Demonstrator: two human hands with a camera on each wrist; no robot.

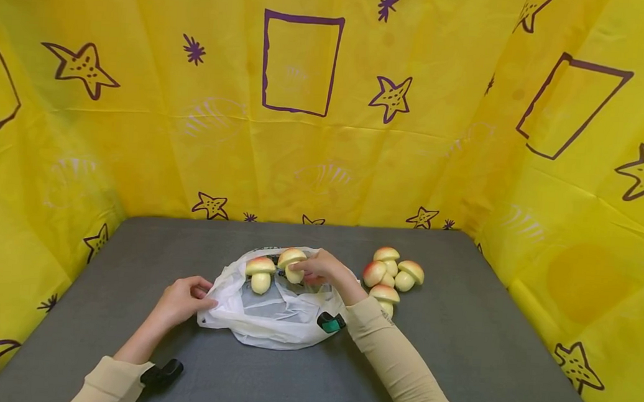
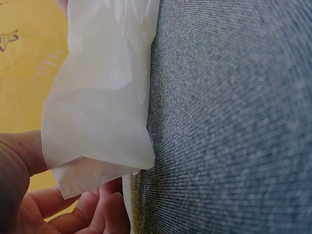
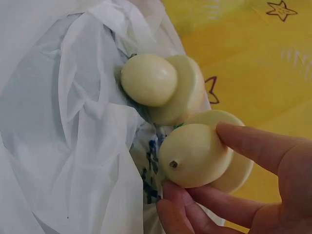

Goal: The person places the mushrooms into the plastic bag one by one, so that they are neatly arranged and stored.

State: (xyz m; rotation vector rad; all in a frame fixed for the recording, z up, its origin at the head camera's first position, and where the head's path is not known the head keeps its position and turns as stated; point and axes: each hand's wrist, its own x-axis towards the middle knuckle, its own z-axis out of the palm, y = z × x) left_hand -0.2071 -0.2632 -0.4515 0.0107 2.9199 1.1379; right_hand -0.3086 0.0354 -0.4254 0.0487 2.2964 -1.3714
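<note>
A white plastic bag [image 1: 265,334] lies on the dark table with its mouth spread wide. My left hand [image 1: 179,301] pinches the bag's left edge between thumb and fingers; the left wrist view shows the thin plastic [image 2: 97,107] draped over the thumb. Over the bag's far side, my right hand [image 1: 325,268] grips a toy mushroom [image 3: 195,156] by its pale stem, thumb on one side and fingers on the other. Beside it, another toy mushroom [image 1: 260,278] with an orange-tinted cap rests in the bag near the far rim.
Several more toy mushrooms [image 1: 406,276] sit clustered on the table, right of the bag. A yellow patterned cloth [image 1: 346,171] surrounds the table [image 1: 264,384] at the back and sides. Black straps [image 1: 161,373] are worn at the wrists.
</note>
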